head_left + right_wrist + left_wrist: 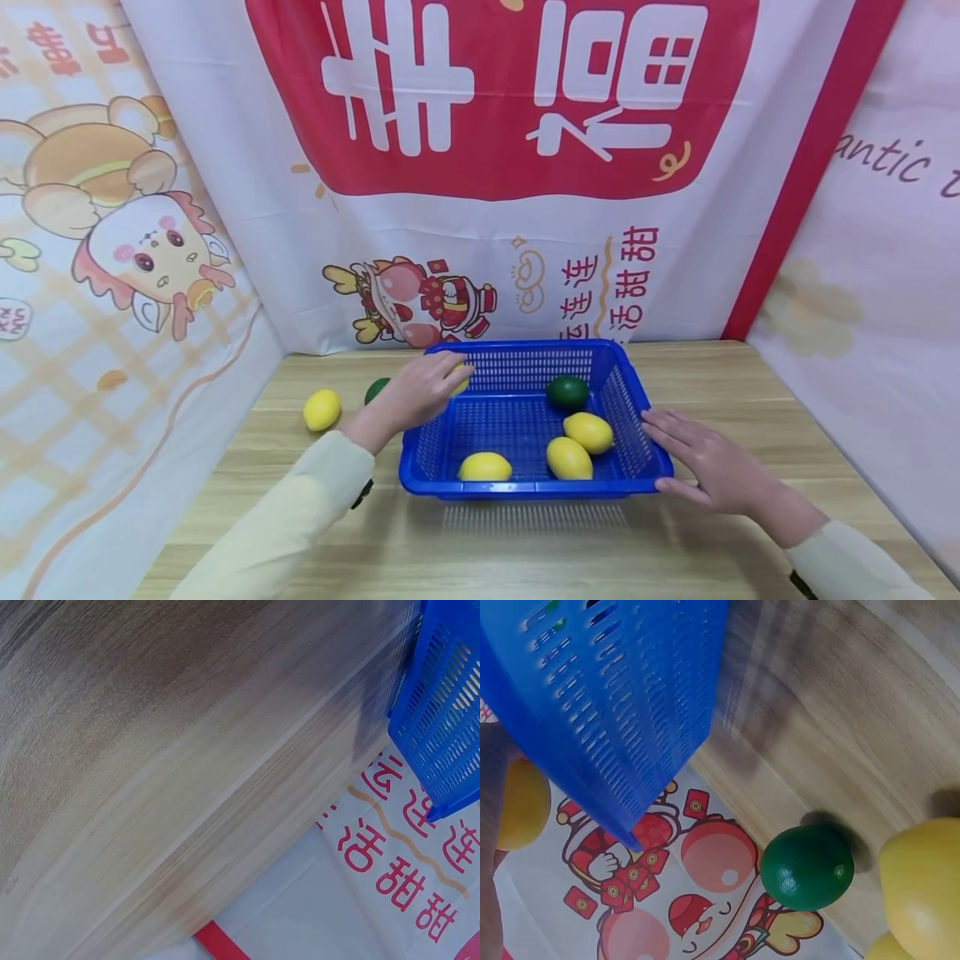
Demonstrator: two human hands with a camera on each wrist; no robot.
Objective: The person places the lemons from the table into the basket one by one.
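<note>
yellow lemon [462, 382] in the left hand [418, 390], its fingers bent round the fruit; the hand hides most of it. this lemon is at the far left corner of the blue basket [536, 487], by the rim. the right hand [705, 462] lies along the right side of the basket with its fingers extended and touching the rim, thumb apart from them near the close right corner.

inside the basket, a dark green lime [567, 392] lies toward the far right. nearer than it, on the basket's right half, a second lemon [588, 432] touches a third lemon [570, 459]. a fourth lemon [485, 467] lies in the near left part, close to the front wall.

just outside the basket's left side, another green lime [807, 868] rests on the table, partly covered by the hand from above. farther left of the basket lies a loose lemon [322, 409].

the basket stands on the wooden table [720, 383]. beyond its far side hangs a white cloth [480, 225] with a big red patch, white characters and a cartoon figure. pale sleeves [292, 508] reach in from the basket's near side.
</note>
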